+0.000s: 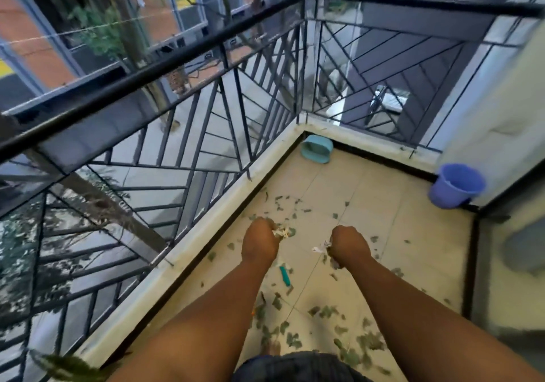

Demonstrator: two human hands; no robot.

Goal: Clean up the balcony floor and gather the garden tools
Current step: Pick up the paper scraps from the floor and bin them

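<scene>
- White paper scraps [281, 232] are clenched in the left hand [261, 244].
- More scraps [321, 246] are gripped by the right hand [349, 246].
- Leaves [324, 312] and a teal-handled tool [285, 275] are scattered on the balcony floor [398, 234].

two hands, the left hand [259, 241] and the right hand [349, 244], each gripping one small bunch of white scraps and leaf bits. one purple bucket [455, 185], one teal plastic container [317, 148] tipped on its side in the corner, and one teal-handled tool [285, 275] lying on the tiled floor [383, 204]. too many green leaf scraps [324, 312] to count, several dozen at least, and one black metal railing [206, 107] running along two sides.
</scene>
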